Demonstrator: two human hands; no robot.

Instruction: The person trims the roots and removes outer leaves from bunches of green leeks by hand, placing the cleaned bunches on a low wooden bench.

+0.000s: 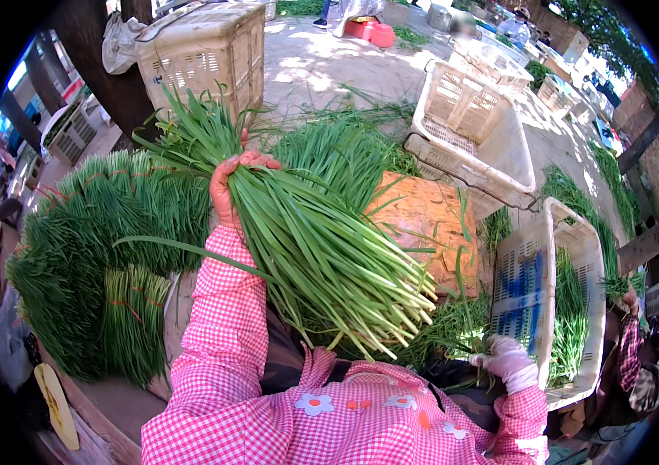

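My left hand (230,180) is closed round a big bunch of long green leafy stalks (306,232), its pale ends toward the lower right. My gloved right hand (500,361) is low at the right, fingers apart and slightly bent, beside loose trimmings (450,333). An orange wooden board (415,201) lies partly under the bunch, with a loose pile of greens (329,147) behind it. Tied bundles (132,325) are stacked at my left. A white plastic crate (585,271) holding greens stands by my right hand.
A tall crate (198,62) stands by a tree trunk (97,46) at upper left, an empty crate (481,97) beyond the board. Another person's checked sleeve (630,356) is at far right. More people (515,31) and a red container (372,31) are in the background.
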